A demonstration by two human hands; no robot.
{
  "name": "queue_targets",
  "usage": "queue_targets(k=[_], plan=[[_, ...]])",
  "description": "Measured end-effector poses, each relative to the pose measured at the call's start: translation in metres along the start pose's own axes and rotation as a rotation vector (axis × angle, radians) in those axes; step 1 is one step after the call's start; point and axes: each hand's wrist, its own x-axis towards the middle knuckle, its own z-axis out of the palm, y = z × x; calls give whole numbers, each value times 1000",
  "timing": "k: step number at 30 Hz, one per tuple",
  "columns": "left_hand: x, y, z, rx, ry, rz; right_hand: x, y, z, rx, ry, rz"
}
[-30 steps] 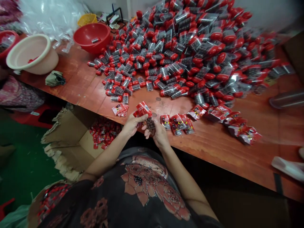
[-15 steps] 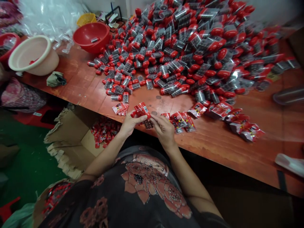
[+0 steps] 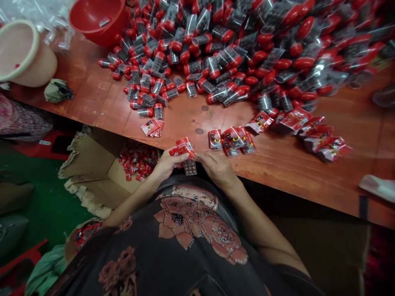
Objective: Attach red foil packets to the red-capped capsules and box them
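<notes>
My left hand (image 3: 166,165) and my right hand (image 3: 217,166) meet at the near edge of a red-brown table (image 3: 101,107). Between them they pinch a small clear capsule of dark beads with a red printed packet (image 3: 186,153) over its top. The left fingers also hold more red packets. A row of red packets (image 3: 233,137) lies on the table just beyond my right hand, with more packets (image 3: 311,127) further right. A big heap of clear capsules with red caps (image 3: 234,45) covers the back of the table.
A red bowl (image 3: 95,18) and a cream bowl (image 3: 21,55) stand at the back left, with a crumpled rag (image 3: 57,90) near them. A torn cardboard box (image 3: 101,172) holding red packed pieces sits below the table edge on my left.
The view has tipped down and closer. My hands have drawn nearer my body at the table edge. The capsule now hangs below the red packet between both hands.
</notes>
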Motion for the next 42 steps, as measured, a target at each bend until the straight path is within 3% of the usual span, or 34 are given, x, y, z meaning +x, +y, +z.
queue_targets(k=[9, 15, 21, 28, 32, 38, 42], plan=[[-5, -15, -2, -15, -30, -41, -14, -8, 4, -77, 38, -41], [-10, -21, -3, -16, -25, -46, -24, -12, 9, -116, -16, -62], [-25, -31, -9, 31, -28, -141, -44, -21, 8, 64, -219, -11], [-35, -40, -17, 87, -66, -206, -57, -28, 14, 170, -224, 33], [-35, -36, -20, 86, -50, -201, -56, -29, 15, 369, -149, 203], [-21, -16, -11, -31, 149, 106, -41, -35, 19, 1093, -116, 662], [-13, -6, 3, -48, 147, 207, -25, -38, 23, 1158, 38, 773]])
